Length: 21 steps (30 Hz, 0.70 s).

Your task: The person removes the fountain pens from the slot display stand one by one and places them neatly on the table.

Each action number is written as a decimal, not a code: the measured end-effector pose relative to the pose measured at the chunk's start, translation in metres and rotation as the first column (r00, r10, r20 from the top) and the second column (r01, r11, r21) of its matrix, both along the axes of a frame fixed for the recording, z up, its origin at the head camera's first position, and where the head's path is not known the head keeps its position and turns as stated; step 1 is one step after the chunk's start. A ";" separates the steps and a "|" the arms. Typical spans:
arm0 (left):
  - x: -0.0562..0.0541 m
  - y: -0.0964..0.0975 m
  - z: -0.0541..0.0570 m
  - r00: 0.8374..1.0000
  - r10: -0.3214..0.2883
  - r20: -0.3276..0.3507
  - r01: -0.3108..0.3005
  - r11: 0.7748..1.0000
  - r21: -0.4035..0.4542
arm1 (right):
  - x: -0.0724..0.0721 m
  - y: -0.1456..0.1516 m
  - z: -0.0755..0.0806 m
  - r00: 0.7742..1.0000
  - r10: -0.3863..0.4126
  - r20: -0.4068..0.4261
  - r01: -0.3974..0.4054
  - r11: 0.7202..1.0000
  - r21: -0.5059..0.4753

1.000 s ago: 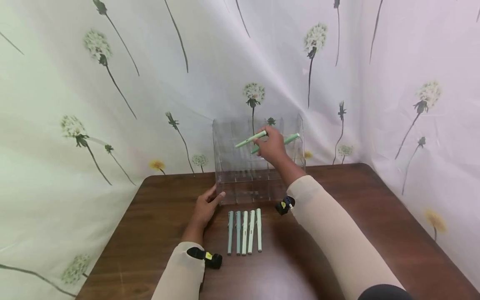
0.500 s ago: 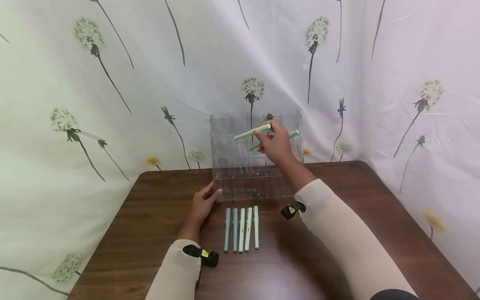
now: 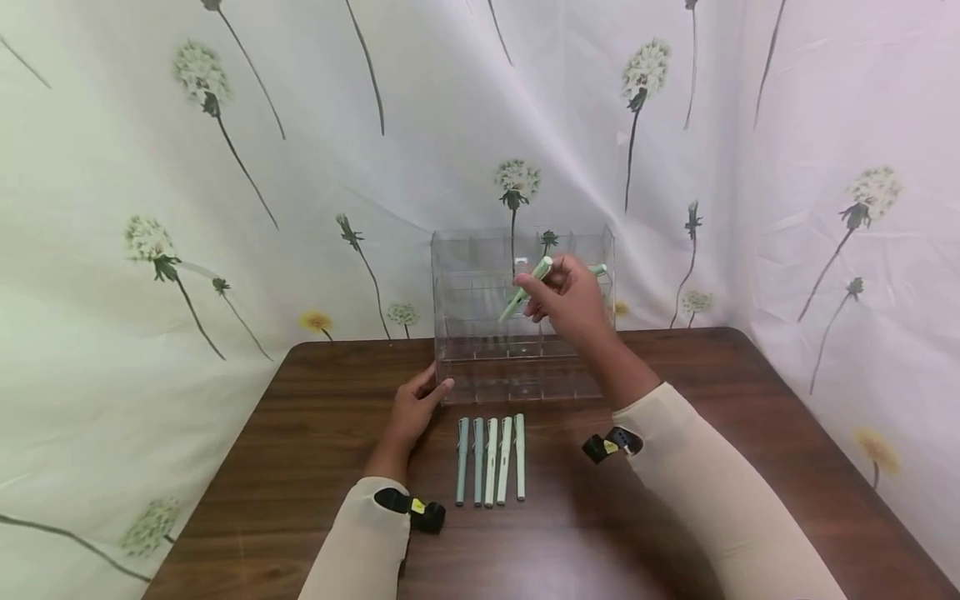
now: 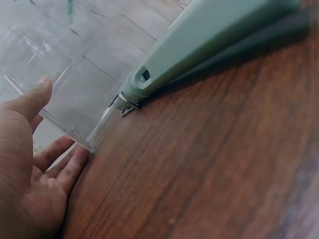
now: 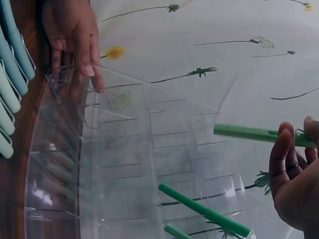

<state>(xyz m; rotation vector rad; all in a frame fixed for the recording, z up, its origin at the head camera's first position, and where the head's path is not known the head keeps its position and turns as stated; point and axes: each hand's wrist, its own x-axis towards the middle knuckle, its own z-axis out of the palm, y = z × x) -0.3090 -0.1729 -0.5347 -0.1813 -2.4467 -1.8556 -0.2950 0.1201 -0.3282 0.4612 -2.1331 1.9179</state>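
Observation:
My right hand [image 3: 576,302] pinches a light green pen [image 3: 527,288] between thumb and fingers, tilted in front of a clear plastic organizer [image 3: 491,346] with stepped compartments. In the right wrist view the held pen [image 5: 249,132] is over the organizer's upper part. A darker green pen [image 5: 204,210] lies slantwise in the organizer, with the end of another green pen [image 5: 176,232] beside it. My left hand [image 3: 412,411] rests against the organizer's lower left side, thumb at the front corner. In the left wrist view, its fingers [image 4: 72,169] lie fairly straight along the bottom edge.
Several capped pens lie in a row on the brown wooden table [image 3: 322,433] before the organizer: blue-grey pens [image 3: 478,462] at left, pale green pens [image 3: 505,460] at right. A cloth backdrop [image 3: 405,167] with dandelion prints hangs behind and at both sides.
My right hand has moved a little to the right and turned the light green pen from nearly level to a steeper tilt. The left hand stays at the organizer's side.

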 end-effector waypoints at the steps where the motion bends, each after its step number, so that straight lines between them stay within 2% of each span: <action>1: 0.000 0.001 0.000 1.000 0.000 -0.003 0.000 1.000 0.006 | 0.001 0.001 -0.002 1.000 0.014 0.010 -0.014 1.000 -0.007; 7: 0.001 0.001 -0.004 1.000 0.009 -0.002 -0.009 1.000 0.004 | 0.005 0.007 -0.015 0.993 0.069 0.092 -0.063 0.996 -0.065; 14: 0.000 0.002 -0.007 1.000 0.020 -0.012 -0.019 1.000 0.023 | 0.017 0.018 -0.026 0.984 0.096 0.149 -0.099 0.995 0.015; 21: -0.004 0.002 -0.003 1.000 0.018 -0.015 -0.018 1.000 0.026 | 0.026 0.030 -0.036 0.975 0.129 0.180 -0.135 0.991 0.019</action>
